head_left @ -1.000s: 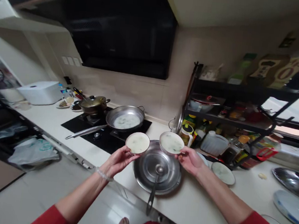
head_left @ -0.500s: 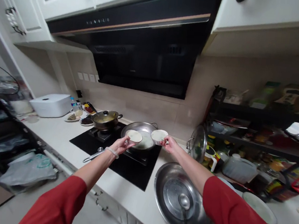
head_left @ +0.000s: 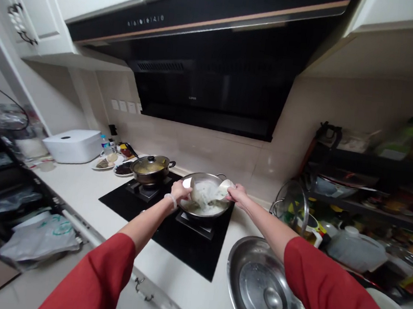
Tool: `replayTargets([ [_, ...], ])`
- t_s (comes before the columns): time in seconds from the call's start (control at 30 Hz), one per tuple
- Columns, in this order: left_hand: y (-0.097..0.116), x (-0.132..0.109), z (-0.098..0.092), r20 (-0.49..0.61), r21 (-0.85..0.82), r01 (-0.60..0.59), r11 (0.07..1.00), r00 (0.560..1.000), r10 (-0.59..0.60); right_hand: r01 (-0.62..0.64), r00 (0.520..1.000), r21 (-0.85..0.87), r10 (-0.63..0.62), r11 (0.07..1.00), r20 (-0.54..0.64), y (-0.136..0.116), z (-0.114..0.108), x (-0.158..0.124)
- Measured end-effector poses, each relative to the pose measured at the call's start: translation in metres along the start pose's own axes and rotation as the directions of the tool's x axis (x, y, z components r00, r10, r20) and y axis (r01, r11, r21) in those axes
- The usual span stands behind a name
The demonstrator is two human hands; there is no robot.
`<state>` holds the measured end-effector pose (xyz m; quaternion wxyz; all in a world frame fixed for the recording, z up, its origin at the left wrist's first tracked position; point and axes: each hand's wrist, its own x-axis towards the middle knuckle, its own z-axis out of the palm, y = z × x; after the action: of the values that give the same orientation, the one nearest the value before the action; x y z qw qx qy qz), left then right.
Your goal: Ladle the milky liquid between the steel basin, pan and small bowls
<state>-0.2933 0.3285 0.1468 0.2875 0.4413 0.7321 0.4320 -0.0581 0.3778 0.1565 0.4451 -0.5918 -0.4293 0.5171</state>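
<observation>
My left hand (head_left: 179, 191) is closed on a small white bowl (head_left: 188, 184), tipped inward over the left side of a steel pan (head_left: 200, 215). On the pan's right side, my right hand (head_left: 237, 193) grips another white bowl (head_left: 227, 185), tilted the opposite way. A whitish liquid with green bits (head_left: 207, 196) pours from both bowls and lies in the pan. The pan stands on the right burner of the black stove (head_left: 196, 254).
A lidded pot (head_left: 150, 170) sits on the left burner. In front to the right is a large steel basin (head_left: 235, 270) with a ladle (head_left: 273, 300) in it. A glass lid (head_left: 291, 207) leans by the crowded rack (head_left: 349, 204). The range hood (head_left: 213, 91) hangs above.
Both bowls went from nearly level to steeply tipped toward each other. Their pale liquid now streams into the pan. The view has shifted slightly left.
</observation>
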Motion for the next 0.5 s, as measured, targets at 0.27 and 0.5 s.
replayTargets([
  [0.27, 0.005, -0.013, 0.001, 0.191, 0.341, -0.560, 0.755, 0.828, 0.528, 0.467, 0.882, -0.528, -0.335, 0.709, 0.331, -0.002, 0.011, -0.017],
  [0.5, 0.004, -0.029, 0.000, 0.149, 0.203, -0.600, 0.773, 0.800, 0.582, 0.369, 0.929, -0.316, -0.334, 0.874, 0.161, 0.001, 0.016, -0.032],
])
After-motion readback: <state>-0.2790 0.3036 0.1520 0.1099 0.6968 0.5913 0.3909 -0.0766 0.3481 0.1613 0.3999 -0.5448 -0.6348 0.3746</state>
